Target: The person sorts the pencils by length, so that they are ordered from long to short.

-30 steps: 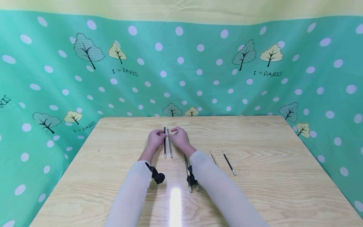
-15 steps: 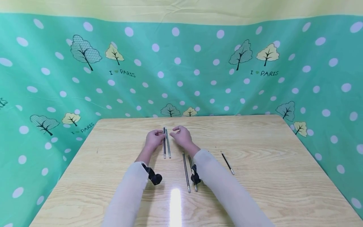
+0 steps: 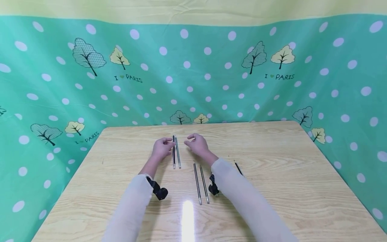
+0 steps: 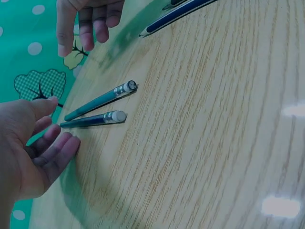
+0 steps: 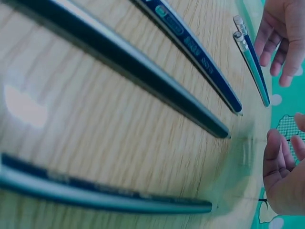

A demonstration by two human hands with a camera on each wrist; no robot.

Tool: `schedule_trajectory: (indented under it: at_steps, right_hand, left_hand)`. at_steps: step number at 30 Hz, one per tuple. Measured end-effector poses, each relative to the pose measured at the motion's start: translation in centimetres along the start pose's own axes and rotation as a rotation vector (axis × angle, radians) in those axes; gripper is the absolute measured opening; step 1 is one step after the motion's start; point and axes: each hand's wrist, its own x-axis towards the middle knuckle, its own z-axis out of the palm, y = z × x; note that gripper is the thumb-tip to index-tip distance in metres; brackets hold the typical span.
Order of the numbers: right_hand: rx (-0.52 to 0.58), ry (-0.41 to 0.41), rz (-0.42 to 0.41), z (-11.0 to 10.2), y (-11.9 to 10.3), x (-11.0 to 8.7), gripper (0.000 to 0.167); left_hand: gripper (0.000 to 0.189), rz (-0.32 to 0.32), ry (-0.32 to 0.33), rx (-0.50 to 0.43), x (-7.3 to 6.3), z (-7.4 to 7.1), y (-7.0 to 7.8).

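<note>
Two pencils with white eraser ends lie almost side by side near the back of the table: a dark blue one [image 3: 173, 158] and a green one [image 3: 178, 156]. Beside them on the left is my left hand [image 3: 162, 148], its fingers loosely bent and around nothing in the left wrist view. My right hand [image 3: 198, 145] hovers to the right of the pair, apart from it, thumb and fingers spread with nothing between them. Closer to me, two more pencils, one [image 3: 197, 184] left of the other [image 3: 204, 185], lie roughly parallel on the wood.
Another dark pencil [image 3: 239, 168] lies to the right, partly hidden by the right sleeve. A green pencil [image 5: 105, 194] shows close up in the right wrist view. The wooden table [image 3: 290, 181] meets a green dotted curtain [image 3: 211, 67] behind.
My right hand has drawn away to the right from the two back pencils, letting go of them. The left hand has shifted slightly left. The right sleeve uncovers more of the two near pencils.
</note>
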Motion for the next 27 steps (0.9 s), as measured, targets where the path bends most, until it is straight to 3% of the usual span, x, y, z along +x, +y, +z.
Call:
schedule_trajectory:
  at_steps: [12,27]
  right_hand:
    - [0.014,-0.063,0.032,-1.5,0.5,-0.6,0.032]
    - [0.018,-0.088,0.017,-3.4,1.5,-1.4,0.034]
  left_hand:
    - [0.046,0.058,-0.024,0.096,-1.1,-0.6,0.3]
    - [0.043,0.131,-0.068,0.156,-2.3,-0.1,0.8]
